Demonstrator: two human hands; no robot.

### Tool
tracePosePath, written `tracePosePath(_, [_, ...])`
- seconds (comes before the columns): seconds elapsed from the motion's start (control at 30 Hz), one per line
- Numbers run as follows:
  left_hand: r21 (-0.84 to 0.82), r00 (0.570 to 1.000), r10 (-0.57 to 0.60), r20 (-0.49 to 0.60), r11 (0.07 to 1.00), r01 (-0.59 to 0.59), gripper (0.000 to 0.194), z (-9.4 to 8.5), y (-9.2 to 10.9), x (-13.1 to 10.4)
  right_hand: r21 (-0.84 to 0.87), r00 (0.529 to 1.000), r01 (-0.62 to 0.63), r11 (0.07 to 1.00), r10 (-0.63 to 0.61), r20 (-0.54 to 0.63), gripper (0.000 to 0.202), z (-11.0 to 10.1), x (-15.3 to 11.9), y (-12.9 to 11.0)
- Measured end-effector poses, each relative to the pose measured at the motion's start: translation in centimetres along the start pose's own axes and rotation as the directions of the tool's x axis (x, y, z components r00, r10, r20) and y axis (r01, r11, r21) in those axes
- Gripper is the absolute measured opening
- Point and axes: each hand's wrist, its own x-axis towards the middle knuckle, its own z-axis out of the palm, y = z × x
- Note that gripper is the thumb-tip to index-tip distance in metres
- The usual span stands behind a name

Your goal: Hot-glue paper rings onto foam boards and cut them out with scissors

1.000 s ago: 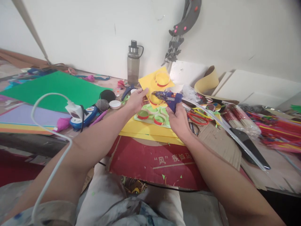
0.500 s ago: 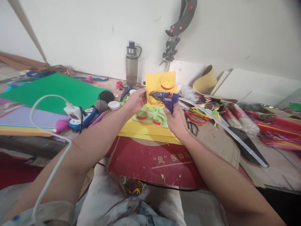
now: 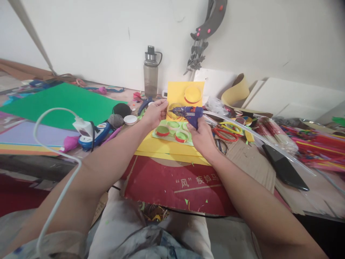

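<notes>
My right hand (image 3: 202,136) is closed round the handle of a blue glue gun (image 3: 193,114), its nozzle pointing left. A long clear glue stick (image 3: 242,128) sticks out of the gun's back. My left hand (image 3: 156,112) pinches the left edge of a yellow sheet (image 3: 175,90), which is held up at a tilt. On that sheet stand a red-edged ring (image 3: 192,101) at the upper right and another ring at the lower left, partly behind the gun. Below lies a light green piece (image 3: 170,138) bearing several rings, some with red bands.
Yellow sheets (image 3: 151,148) lie on a red board (image 3: 161,180). Scissors (image 3: 226,133), a phone (image 3: 285,169) and bundled pipe cleaners (image 3: 320,144) are to the right. A water bottle (image 3: 151,77) stands by the wall. A white cable (image 3: 56,201) loops past my left arm.
The glue gun has shifted slightly left and down, and its glue stick has swung upward at the far end. The yellow sheet has moved a little to the right.
</notes>
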Motion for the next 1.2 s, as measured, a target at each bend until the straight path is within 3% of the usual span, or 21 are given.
tracePosePath(0.2, [0.075, 1.0, 0.001, 0.023, 0.997, -0.002, 0.016, -0.34, -0.57, 0.27, -0.002, 0.998, -0.001, 1.0, 0.0, -0.057, 0.041, 0.06, 0.07, 0.44])
tracePosePath(0.4, [0.096, 1.0, 0.002, 0.028, 0.995, -0.005, 0.014, -0.22, -0.67, 0.12, 0.036, 0.999, -0.016, 0.999, 0.018, -0.036, 0.036, 0.31, -0.11, 0.16])
tracePosePath(0.67, [0.054, 1.0, 0.015, 0.022, 0.998, -0.016, 0.011, 0.09, -0.05, -0.17, 0.052, 0.997, -0.062, 0.997, 0.06, 0.038, 0.045, 0.08, -0.13, -0.31])
tracePosePath(0.8, [-0.028, 0.999, -0.021, 0.047, 0.999, 0.022, 0.018, -0.07, 0.08, 0.03, 0.033, 0.998, -0.059, 0.998, 0.059, -0.01, 0.039, 0.16, -0.14, -0.2])
tracePosePath(0.9, [-0.107, 0.989, -0.088, 0.119, 0.989, 0.101, 0.028, -0.21, 0.15, 0.0, 0.026, 0.996, -0.058, 0.998, 0.059, -0.066, 0.035, 0.13, -0.1, -0.18])
tracePosePath(1.03, [-0.177, 0.97, -0.092, 0.227, 0.975, 0.134, 0.026, -0.19, -0.03, -0.33, 0.02, 0.991, -0.04, 0.999, 0.042, -0.125, 0.039, -0.03, -0.05, -0.31])
tracePosePath(1.2, [-0.138, 0.967, -0.084, 0.239, 0.983, 0.119, 0.056, 0.24, -0.64, -0.62, 0.015, 0.99, -0.037, 0.999, 0.039, -0.133, 0.042, -0.32, 0.13, -0.27])
